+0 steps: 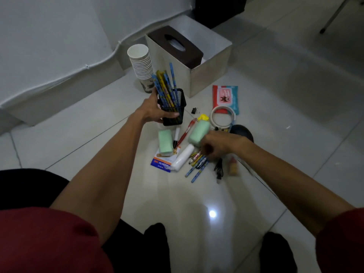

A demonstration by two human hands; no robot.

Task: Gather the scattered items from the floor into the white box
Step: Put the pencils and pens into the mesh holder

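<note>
Black wire mesh forms the pencil cup (173,108) that the left hand (155,110) grips around its side, holding it just above the floor (98,123); blue and yellow pencils (165,87) stand in it. The right hand (218,144) is curled down over a bunch of loose pens (198,164) on the floor, fingers closed on some of them, though blur hides the exact grip. Beside it lie two green sponges (165,142), a white roll (182,157), a tape ring (223,117) and a wipes pack (225,97). The white box (208,75) stands beyond the pile, a brown tissue box (175,45) leaning in it, stacked paper cups (140,62) beside it.
</note>
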